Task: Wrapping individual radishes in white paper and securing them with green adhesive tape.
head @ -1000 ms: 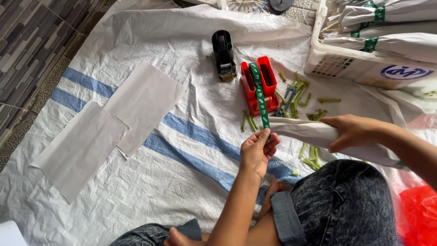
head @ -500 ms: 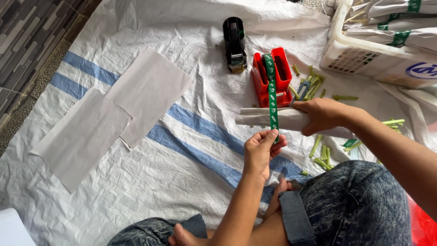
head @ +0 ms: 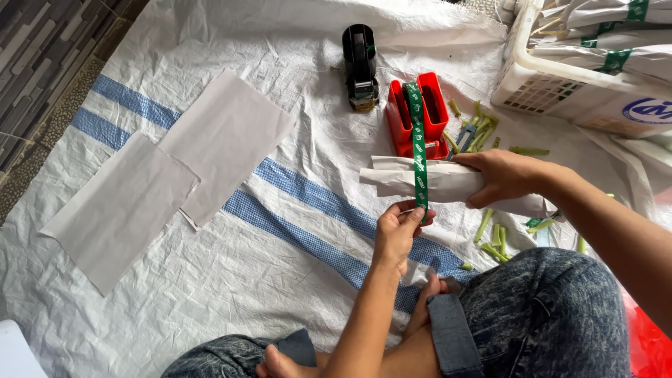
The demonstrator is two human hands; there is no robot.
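Note:
My right hand (head: 502,176) grips a white paper-wrapped bundle (head: 420,180), held level over the woven sheet. My left hand (head: 399,225) pinches the end of a green tape strip (head: 418,143) just below the bundle. The strip runs from a red tape dispenser (head: 418,116) over the top of the wrap and down its near side. My knee in grey denim (head: 546,315) fills the lower right.
A black tape dispenser (head: 360,66) stands behind the red one. Two white paper sheets (head: 175,168) lie at left on the white woven sheet (head: 294,266) with blue stripes. A white basket (head: 574,91) of wrapped bundles sits top right. Green stem cuttings (head: 493,234) lie scattered nearby.
The wrapped bundle has shifted left under the green strip. My left hand has pulled the strip down over it.

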